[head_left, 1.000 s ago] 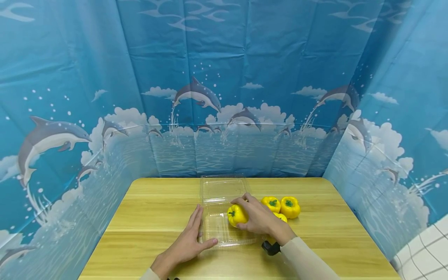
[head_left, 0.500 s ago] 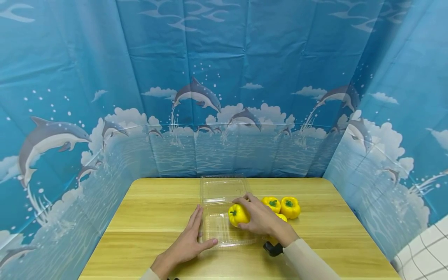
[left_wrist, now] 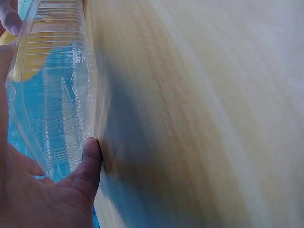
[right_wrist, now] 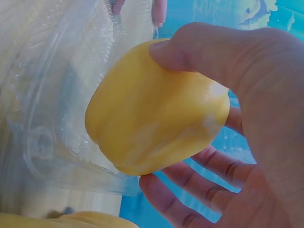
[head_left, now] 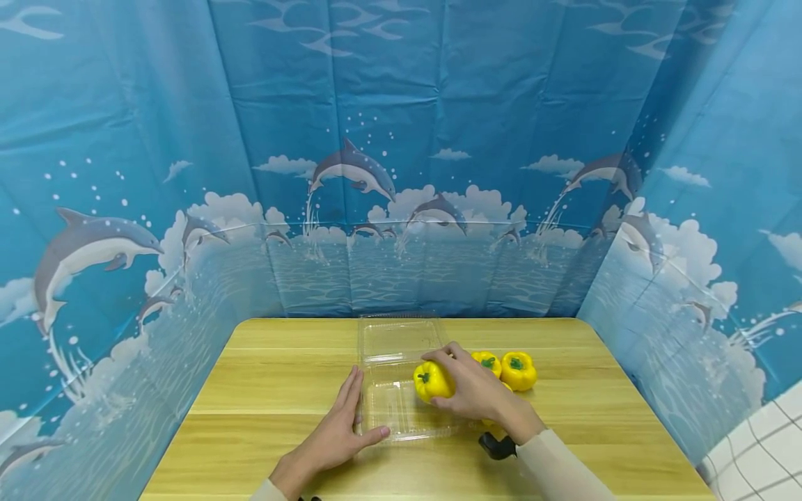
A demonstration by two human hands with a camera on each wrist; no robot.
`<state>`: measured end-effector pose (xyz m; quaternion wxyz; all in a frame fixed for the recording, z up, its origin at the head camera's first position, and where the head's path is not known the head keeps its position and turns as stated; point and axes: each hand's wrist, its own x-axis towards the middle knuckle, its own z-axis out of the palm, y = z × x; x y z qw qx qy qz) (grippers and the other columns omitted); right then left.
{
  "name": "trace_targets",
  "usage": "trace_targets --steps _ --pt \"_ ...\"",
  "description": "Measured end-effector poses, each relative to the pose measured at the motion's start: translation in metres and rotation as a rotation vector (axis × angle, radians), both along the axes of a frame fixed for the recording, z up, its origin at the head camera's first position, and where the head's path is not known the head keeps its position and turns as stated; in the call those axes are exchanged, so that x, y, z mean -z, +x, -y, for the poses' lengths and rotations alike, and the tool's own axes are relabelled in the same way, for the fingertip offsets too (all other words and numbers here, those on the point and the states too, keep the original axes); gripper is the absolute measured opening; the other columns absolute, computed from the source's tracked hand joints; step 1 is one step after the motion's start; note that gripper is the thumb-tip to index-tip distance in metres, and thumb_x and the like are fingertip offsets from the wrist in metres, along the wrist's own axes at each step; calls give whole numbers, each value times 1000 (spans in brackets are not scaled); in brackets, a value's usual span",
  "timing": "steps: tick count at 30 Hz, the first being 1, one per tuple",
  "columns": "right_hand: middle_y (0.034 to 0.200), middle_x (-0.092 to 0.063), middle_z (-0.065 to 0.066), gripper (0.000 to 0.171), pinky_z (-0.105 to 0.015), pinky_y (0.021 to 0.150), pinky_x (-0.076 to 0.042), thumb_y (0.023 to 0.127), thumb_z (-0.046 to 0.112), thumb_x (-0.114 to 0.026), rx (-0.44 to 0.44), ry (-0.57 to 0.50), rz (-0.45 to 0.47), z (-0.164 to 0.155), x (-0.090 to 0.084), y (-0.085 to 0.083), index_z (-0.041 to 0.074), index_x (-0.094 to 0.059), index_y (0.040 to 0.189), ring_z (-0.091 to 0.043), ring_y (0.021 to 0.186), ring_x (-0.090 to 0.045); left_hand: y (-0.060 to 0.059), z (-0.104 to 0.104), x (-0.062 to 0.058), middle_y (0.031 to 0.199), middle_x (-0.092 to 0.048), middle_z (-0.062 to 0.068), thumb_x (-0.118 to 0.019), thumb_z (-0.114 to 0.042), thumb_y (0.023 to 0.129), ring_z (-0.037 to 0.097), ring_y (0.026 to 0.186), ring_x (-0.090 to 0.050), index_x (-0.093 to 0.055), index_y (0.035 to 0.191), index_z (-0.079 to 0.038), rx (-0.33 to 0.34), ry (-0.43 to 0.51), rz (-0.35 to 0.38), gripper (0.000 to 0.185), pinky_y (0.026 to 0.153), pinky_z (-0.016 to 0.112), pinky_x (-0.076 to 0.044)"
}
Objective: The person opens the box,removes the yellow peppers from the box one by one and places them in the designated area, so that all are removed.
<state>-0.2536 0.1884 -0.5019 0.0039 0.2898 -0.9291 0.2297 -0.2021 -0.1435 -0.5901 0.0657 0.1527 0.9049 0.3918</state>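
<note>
My right hand [head_left: 479, 390] grips a yellow bell pepper [head_left: 434, 383] with a green stem, over the right part of a clear plastic clamshell container [head_left: 378, 410]. In the right wrist view the thumb lies on one side of the held pepper [right_wrist: 152, 109] and the fingers curl round the other. My left hand [head_left: 335, 428] rests at the container's near left corner, its fingers straight along the left side and the thumb spread along the front. The left wrist view shows the thumb [left_wrist: 90, 161] at the container's ribbed wall [left_wrist: 57, 90].
Right of the container, more yellow peppers [head_left: 519, 371] stand close together on the wooden table [head_left: 263, 390]; one is mostly hidden behind my right hand. The container's lid [head_left: 401, 337] lies folded back toward the dolphin-print curtain [head_left: 401, 271]. A black wrist device [head_left: 497, 446] hangs under my right wrist.
My right hand has moved slightly right and up in the head view with the bell pepper, nearer the other peppers. My left hand has stayed in place.
</note>
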Motion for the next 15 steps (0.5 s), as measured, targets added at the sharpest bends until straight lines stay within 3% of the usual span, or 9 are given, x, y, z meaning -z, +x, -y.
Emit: trace_targets --steps 9,15 --pt "148 -64 -10 79 -44 91 -66 95 37 -99 4 -11 -15 -6 -6 1 25 -63 165 -19 116 -67 0 0 0 198 12 14 -78 -67 106 35 136 -79 5 189 -19 2 19 11 127 127 64 -56" --pt "147 -63 -7 77 -38 89 -65 97 35 -98 25 -15 -19 -9 -12 4 29 -62 165 -16 112 -66 0 -1 2 199 10 13 -79 -69 105 40 144 -73 4 190 -19 -11 -4 -11 129 132 71 -48"
